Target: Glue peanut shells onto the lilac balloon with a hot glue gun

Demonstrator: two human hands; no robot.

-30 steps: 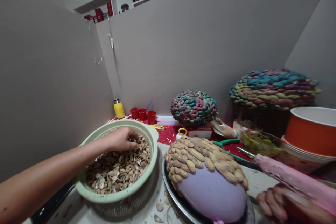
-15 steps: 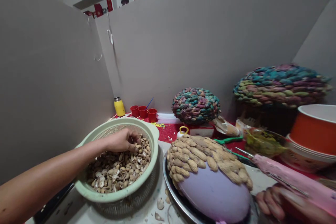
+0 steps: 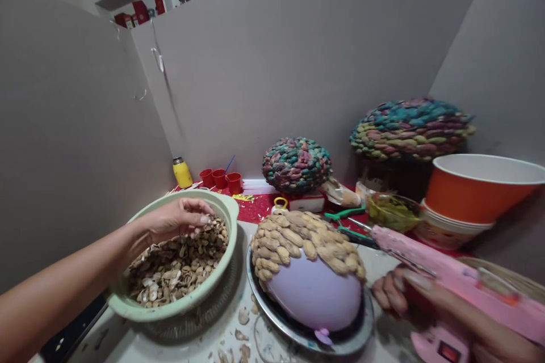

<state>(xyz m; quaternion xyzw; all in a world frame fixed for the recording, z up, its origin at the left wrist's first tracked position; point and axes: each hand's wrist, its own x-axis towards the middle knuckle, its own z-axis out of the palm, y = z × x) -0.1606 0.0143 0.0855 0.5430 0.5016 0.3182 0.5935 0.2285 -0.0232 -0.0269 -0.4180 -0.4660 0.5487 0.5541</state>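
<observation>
My left hand (image 3: 181, 220) hovers above a pale green colander (image 3: 233, 218) full of peanut shells (image 3: 183, 272). Its fingers are pinched together; whatever lies between them is too small to make out. On the right, my right hand (image 3: 421, 295) is wrapped round a pink hot glue gun (image 3: 426, 252), whose metal nozzle points left toward a lilac balloon (image 3: 315, 289). Overlapping peanut shells cover the balloon's upper part, while its lower front is bare down to the knot. The balloon rests in a round metal bowl (image 3: 272, 332).
Behind stand two balls of coloured shells, one small (image 3: 297, 164) and one large (image 3: 411, 127). Green-handled pliers (image 3: 344, 214), a bowl of yellow-green pieces (image 3: 392, 211) and orange paper tubs (image 3: 464, 193) are at right. Red cups (image 3: 219, 177) and a yellow bottle (image 3: 182, 173) line the back.
My left hand has lifted from the shells and drawn slightly left. The camera view has turned right, and more of the glue gun and the balloon's knot shows.
</observation>
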